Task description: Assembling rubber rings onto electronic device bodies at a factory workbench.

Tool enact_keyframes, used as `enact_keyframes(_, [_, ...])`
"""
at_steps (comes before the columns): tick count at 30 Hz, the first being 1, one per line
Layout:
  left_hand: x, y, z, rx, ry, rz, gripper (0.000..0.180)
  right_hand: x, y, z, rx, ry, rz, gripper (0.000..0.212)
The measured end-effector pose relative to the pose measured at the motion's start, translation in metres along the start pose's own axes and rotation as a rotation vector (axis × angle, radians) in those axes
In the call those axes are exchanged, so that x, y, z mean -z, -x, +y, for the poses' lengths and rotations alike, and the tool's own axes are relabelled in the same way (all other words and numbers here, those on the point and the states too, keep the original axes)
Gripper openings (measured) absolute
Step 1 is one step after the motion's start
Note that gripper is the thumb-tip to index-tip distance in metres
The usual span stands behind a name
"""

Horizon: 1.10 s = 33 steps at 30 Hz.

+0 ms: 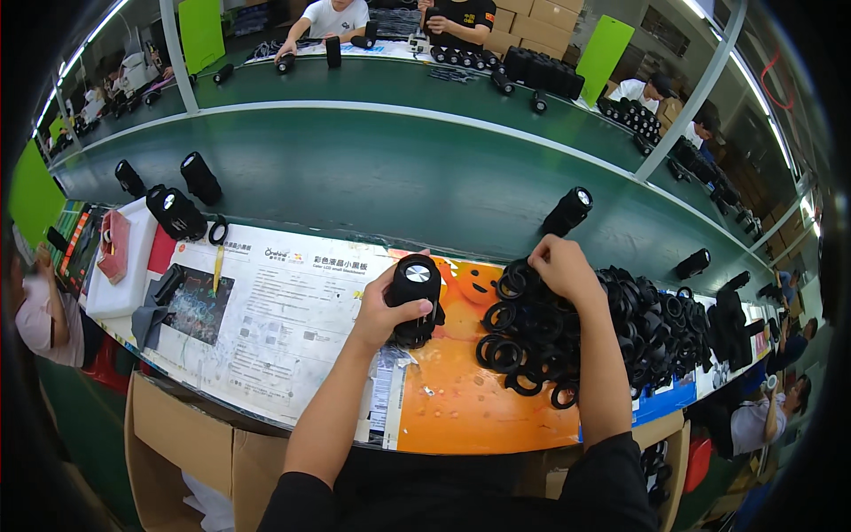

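My left hand (383, 306) is wrapped round a black cylindrical speaker (417, 282), held upright with its round silver end facing up. Below it, more black material shows, partly hidden, and I cannot tell whether it belongs to the speaker. To the right, my right hand (562, 266) has its fingers pinched together on a black ring at the upper left edge of a heap. That heap of black rings (634, 328) spreads over the right part of the bench, with several loose rings (507, 356) along its left side.
Black speakers stand on the green conveyor (372, 186), one (567, 211) just beyond my right hand. At left are another speaker (175, 213), a yellow-handled tool (218, 266), a grey cloth (151, 321) and a white foam tray (120, 266). A cardboard box (182, 434) sits below. Co-workers sit across.
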<state>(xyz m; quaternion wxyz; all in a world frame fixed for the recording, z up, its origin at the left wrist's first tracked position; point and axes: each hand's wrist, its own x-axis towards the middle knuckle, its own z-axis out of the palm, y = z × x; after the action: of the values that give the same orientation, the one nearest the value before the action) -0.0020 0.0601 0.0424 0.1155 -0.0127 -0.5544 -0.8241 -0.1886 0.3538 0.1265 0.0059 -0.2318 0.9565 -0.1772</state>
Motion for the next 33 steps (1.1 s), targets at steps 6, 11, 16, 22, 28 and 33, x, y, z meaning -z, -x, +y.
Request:
enact_keyframes(6, [0.003,-0.002,-0.005,-0.027,-0.033,0.006,0.067,0.007,0.040,-0.075,0.048,-0.668,0.137,0.018])
enact_keyframes(11, [-0.001,-0.006,-0.007,0.001,0.156,-0.057,0.061,-0.067,0.039,-0.080,0.230,-0.205,0.446,0.021])
enact_keyframes(16, [0.010,-0.006,-0.019,0.000,0.076,-0.014,0.066,-0.089,0.027,-0.093,0.485,0.066,0.462,0.021])
enact_keyframes(22, [0.006,-0.002,-0.023,-0.160,-0.100,0.041,0.065,-0.099,0.071,-0.107,0.644,0.126,0.142,0.030])
enact_keyframes(28, [0.001,-0.003,-0.018,-0.111,-0.066,0.030,0.070,-0.094,0.065,-0.082,0.480,0.001,-0.006,0.027])
enact_keyframes(33, [-0.001,-0.002,-0.019,-0.099,-0.135,0.058,0.065,-0.080,0.051,-0.090,0.343,-0.018,-0.137,0.023])
